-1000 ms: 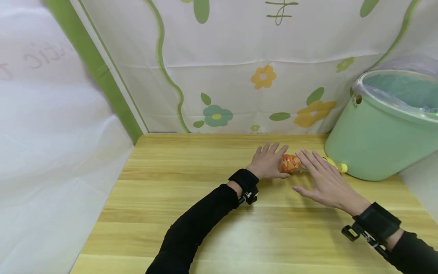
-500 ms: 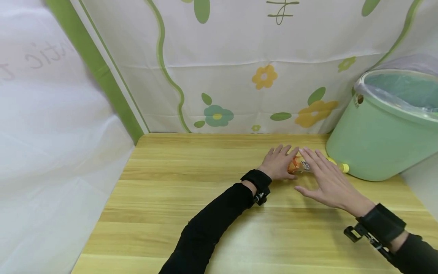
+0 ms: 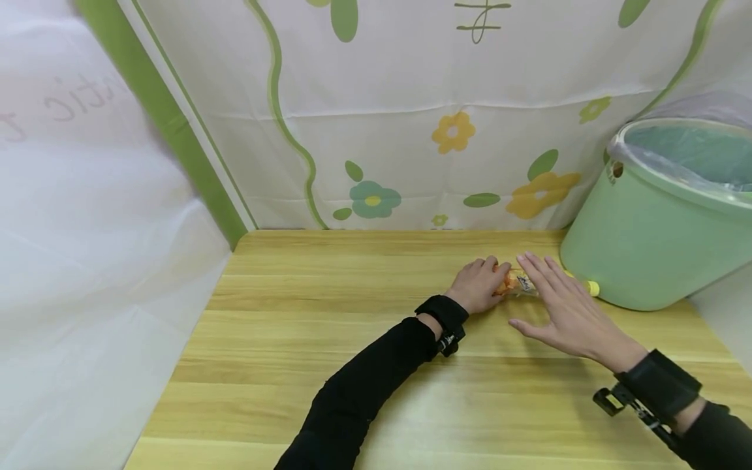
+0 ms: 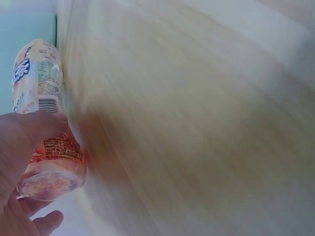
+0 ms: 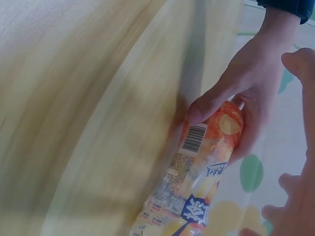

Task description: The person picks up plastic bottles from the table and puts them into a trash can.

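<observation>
A clear plastic bottle [image 3: 519,282] with an orange printed label and a yellow cap lies on its side at the table's back right. Its cap end points toward the green bin. My left hand [image 3: 477,285] grips the base end, thumb on one side and fingers round the other, as the right wrist view also shows on the bottle [image 5: 189,182]. Over the bottle's middle, my right hand [image 3: 566,313] is held with fingers straight and thumb spread, hiding part of it in the head view. In the left wrist view, the thumb of the left hand [image 4: 29,130] presses near the barcode.
A light green bin [image 3: 652,228] lined with a clear bag stands at the table's right rear, right by the bottle cap. The wooden table [image 3: 329,313] ends against a white flower-printed cloth [image 3: 405,150]. White sheeting [image 3: 106,261] hangs along the left side.
My left hand has moved right along the bottle's base end, and its spread fingers have curled round it. The right hand stays nearly in place.
</observation>
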Available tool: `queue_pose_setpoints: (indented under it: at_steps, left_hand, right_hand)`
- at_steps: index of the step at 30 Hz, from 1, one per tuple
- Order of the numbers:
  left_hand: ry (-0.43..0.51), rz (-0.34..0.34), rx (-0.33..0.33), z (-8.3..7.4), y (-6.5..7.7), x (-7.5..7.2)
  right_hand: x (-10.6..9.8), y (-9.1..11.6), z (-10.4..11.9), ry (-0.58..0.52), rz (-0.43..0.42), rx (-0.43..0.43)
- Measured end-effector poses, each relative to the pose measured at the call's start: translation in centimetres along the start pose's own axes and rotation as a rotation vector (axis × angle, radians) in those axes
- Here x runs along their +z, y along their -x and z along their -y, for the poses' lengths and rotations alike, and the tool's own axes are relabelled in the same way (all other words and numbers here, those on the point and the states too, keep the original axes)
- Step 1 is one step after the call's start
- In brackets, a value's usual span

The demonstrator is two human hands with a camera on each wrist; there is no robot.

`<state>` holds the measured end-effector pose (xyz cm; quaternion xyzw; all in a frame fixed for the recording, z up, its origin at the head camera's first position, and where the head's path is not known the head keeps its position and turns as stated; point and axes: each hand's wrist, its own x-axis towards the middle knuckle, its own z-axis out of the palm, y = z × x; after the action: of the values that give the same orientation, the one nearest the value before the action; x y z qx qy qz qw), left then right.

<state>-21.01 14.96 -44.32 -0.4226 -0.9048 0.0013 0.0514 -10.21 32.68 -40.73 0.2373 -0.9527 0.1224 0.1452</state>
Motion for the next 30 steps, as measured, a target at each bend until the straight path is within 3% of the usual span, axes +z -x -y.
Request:
queue_pose_setpoints:
  at_steps: [10, 18, 30]
  left_hand:
    - [0.026, -0.024, 0.024, 0.0, 0.4, -0.5]
    - [0.067, -0.031, 0.018, 1.3, 1.7, -1.0]
    - [0.131, -0.152, 0.039, 2.7, 4.5, -2.7]
  right_hand:
    - [0.0, -0.1, -0.4, 0.031, -0.001, -0.002]
    - [-0.4, -0.2, -0.9, 0.062, -0.009, 0.028]
    - [-0.8, -0.4, -1.2, 0.121, -0.054, -0.008]
